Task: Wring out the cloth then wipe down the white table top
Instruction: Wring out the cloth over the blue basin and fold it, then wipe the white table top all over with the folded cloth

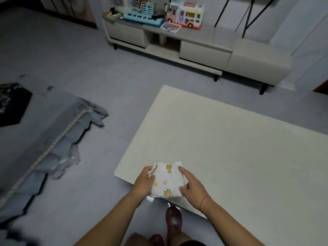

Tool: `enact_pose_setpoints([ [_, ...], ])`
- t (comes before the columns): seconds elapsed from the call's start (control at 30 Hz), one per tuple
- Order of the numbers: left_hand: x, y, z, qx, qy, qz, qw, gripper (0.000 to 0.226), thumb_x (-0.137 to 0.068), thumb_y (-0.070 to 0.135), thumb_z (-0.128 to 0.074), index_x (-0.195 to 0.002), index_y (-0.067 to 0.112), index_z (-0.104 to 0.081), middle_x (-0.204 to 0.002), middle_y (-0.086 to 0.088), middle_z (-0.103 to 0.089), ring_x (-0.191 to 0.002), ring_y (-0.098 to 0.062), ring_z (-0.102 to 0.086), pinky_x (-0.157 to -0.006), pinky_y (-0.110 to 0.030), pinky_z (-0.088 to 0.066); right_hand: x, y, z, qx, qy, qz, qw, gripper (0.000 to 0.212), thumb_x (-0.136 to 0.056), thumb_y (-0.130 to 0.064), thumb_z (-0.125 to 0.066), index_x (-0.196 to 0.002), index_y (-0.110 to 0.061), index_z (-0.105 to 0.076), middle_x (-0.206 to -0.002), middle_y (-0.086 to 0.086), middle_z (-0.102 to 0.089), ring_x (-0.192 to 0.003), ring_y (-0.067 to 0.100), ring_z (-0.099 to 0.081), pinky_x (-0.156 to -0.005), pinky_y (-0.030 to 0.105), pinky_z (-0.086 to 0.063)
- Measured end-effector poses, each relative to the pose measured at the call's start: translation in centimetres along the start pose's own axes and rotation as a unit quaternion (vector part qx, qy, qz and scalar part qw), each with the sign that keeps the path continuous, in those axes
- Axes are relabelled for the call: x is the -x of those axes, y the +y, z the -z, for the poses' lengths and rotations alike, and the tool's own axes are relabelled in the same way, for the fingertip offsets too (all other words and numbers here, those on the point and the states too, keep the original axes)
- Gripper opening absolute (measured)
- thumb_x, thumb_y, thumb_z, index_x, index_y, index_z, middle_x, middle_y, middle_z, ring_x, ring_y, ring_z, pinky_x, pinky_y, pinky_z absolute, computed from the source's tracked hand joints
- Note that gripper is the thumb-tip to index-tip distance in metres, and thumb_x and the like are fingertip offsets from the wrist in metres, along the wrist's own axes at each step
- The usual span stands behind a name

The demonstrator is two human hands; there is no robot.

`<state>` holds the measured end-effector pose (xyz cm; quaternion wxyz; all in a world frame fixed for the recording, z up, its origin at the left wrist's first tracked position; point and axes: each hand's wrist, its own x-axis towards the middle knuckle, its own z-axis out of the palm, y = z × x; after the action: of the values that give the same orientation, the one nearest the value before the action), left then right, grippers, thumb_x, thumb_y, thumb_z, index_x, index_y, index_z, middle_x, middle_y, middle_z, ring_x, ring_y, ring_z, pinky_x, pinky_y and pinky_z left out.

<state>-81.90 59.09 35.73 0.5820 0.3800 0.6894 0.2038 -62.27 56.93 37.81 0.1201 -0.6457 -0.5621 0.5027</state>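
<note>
A small white cloth (166, 180) printed with yellow giraffes is folded into a pad at the near left corner of the white table top (230, 148). My left hand (144, 181) grips its left edge, thumb on top. My right hand (192, 186) holds its right edge, index finger stretched along the fabric. The cloth's lower edge hangs just past the table's near edge.
A grey sofa cover with a lace trim (53, 139) lies to the left, crumpled clear plastic (68, 163) beside it on the floor. A low cabinet (168, 43) with toys stands at the back. My dark red shoes (173, 219) are under the table corner.
</note>
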Motion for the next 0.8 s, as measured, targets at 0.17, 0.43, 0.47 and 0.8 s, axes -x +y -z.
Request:
enact_pose_setpoints([
  [0.17, -3.8, -3.5, 2.5, -0.033, 0.004, 0.038, 0.999, 0.026, -0.098, 0.012, -0.041, -0.119, 0.026, -0.046, -0.108, -0.007, -0.062, -0.095, -0.023, -0.062, -0.080, -0.033, -0.052, -4.3, 0.2, -4.2, 0.036, -0.050, -0.014, 0.998, 0.068, -0.090, -0.007, -0.052, -0.148, -0.028, -0.024, -0.147, 0.000, -0.039, -0.107, 0.025, -0.053, -0.103, 0.026, -0.035],
  [0.43, -11.8, -7.4, 7.8, -0.129, -0.052, 0.067, 0.988, 0.033, -0.101, 0.018, -0.037, -0.133, 0.025, -0.039, -0.125, -0.009, -0.056, -0.092, -0.016, -0.059, -0.071, -0.024, -0.049, -10.1, -1.1, -12.1, -0.029, -0.034, -0.091, 0.995, 0.064, -0.093, -0.009, -0.052, -0.148, -0.027, -0.024, -0.152, -0.007, -0.029, -0.133, 0.016, -0.040, -0.112, 0.033, -0.032],
  [0.47, -13.0, -7.8, 8.7, -0.144, -0.054, 0.063, 0.986, 0.035, -0.101, 0.017, -0.037, -0.135, 0.024, -0.039, -0.128, -0.010, -0.056, -0.094, -0.018, -0.058, -0.073, -0.025, -0.047, -10.9, -1.4, -13.3, -0.042, -0.022, -0.103, 0.994, 0.064, -0.093, -0.009, -0.052, -0.147, -0.027, -0.025, -0.152, -0.007, -0.031, -0.132, 0.017, -0.042, -0.112, 0.034, -0.033],
  [0.8, -21.7, -12.4, 13.5, -0.242, -0.115, -0.001, 0.963, 0.046, -0.099, 0.011, -0.036, -0.144, 0.025, -0.034, -0.142, -0.007, -0.047, -0.120, -0.024, -0.050, -0.098, -0.032, -0.041, -17.8, -1.4, -23.9, -0.087, 0.110, -0.177, 0.974, 0.061, -0.093, -0.011, -0.045, -0.142, -0.043, -0.026, -0.136, -0.025, -0.035, -0.121, 0.006, -0.043, -0.101, 0.015, -0.031],
])
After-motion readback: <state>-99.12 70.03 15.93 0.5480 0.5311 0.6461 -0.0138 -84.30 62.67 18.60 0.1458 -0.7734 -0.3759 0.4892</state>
